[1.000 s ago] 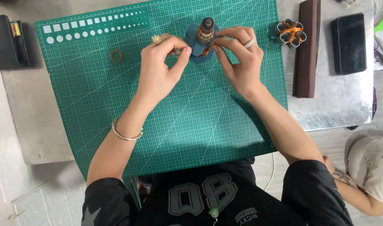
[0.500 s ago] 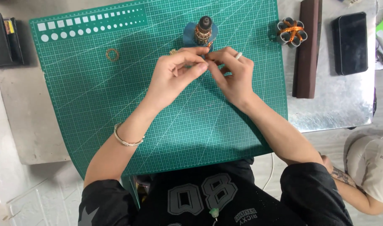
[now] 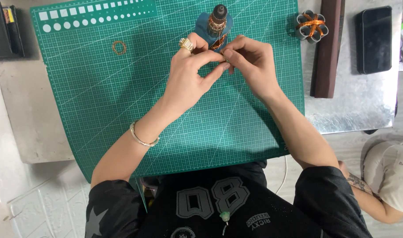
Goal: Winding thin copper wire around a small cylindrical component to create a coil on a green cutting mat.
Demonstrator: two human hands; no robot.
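My left hand (image 3: 190, 77) and my right hand (image 3: 250, 61) meet fingertip to fingertip over a green cutting mat (image 3: 100, 114). Together they pinch something small and thin that I cannot make out. Just beyond them stands a motor armature (image 3: 217, 22) with copper windings, upright on a blue base. My left hand wears a gold ring and a bracelet at the wrist. A small copper wire ring (image 3: 118, 47) lies on the mat to the left.
A winding piece with copper wire (image 3: 312, 25) sits at the mat's upper right beside a long brown block (image 3: 328, 48). A dark phone (image 3: 374, 39) lies on the metal table. A black case (image 3: 5, 28) is at the left edge. Another person's capped head (image 3: 388, 174) is at lower right.
My hands drew back from the armature toward me, then moved up close to it again. They stay pinched together.
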